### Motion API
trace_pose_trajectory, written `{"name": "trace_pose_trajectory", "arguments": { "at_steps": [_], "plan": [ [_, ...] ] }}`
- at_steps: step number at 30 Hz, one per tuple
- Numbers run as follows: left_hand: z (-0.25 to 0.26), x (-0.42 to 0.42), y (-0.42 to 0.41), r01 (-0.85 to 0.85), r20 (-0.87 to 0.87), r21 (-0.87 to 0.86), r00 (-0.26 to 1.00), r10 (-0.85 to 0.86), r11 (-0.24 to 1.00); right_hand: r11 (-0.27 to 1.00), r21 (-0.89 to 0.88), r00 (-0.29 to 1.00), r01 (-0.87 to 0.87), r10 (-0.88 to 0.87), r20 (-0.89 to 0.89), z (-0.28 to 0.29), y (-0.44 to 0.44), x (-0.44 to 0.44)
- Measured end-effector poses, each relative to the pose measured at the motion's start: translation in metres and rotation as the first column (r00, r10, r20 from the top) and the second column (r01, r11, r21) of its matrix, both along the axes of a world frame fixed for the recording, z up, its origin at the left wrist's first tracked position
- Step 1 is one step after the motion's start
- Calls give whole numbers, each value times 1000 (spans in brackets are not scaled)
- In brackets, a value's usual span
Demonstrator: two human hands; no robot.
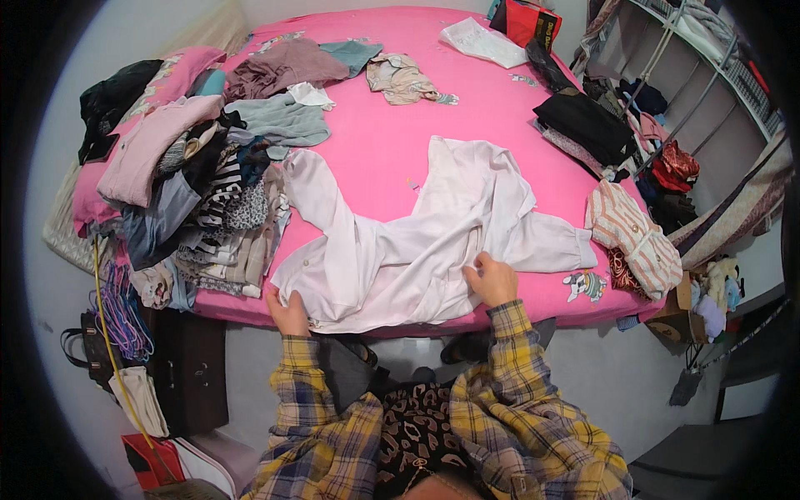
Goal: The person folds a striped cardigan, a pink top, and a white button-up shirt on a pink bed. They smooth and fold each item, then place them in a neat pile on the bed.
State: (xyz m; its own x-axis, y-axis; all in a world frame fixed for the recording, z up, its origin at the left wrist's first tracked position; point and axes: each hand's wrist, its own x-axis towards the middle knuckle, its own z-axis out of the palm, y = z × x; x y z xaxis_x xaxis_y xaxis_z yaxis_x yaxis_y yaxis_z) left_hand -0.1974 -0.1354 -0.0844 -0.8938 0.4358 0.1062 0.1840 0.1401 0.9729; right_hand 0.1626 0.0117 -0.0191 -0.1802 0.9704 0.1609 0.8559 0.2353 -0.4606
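Note:
A white long-sleeved shirt (pixel 400 250) lies spread and creased across the near edge of a bed with a pink sheet (pixel 375 162). Its cuffed sleeve stretches out to the right, and another part curls up at the left. My left hand (pixel 289 311) pinches the shirt's near left corner between thumb and fingers. Farther right, my right hand (pixel 492 279) grips a fold of the same cloth near the middle of the shirt. The fingertips of the right hand are partly hidden by the fabric.
Stacked folded clothes (pixel 231 219) rise at the left. Crumpled garments (pixel 287 69) lie toward the back. On the right are black folded clothing (pixel 584 131) and a striped garment (pixel 634 237). Purple hangers (pixel 125 312) hang beside a dark cabinet (pixel 194 375). A metal rack (pixel 687 81) stands right.

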Motion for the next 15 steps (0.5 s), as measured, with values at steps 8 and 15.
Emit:
{"name": "trace_pose_trajectory", "arguments": {
  "at_steps": [8,15],
  "plan": [
    [81,75,24,186,-617,-49,767,-176,981,974,-128,632,185,-217,-744,-33,-29,39],
    [101,188,102,973,-230,0,226,-947,232,995,-86,98,52,-91,-991,14,-69,34]
  ]
}}
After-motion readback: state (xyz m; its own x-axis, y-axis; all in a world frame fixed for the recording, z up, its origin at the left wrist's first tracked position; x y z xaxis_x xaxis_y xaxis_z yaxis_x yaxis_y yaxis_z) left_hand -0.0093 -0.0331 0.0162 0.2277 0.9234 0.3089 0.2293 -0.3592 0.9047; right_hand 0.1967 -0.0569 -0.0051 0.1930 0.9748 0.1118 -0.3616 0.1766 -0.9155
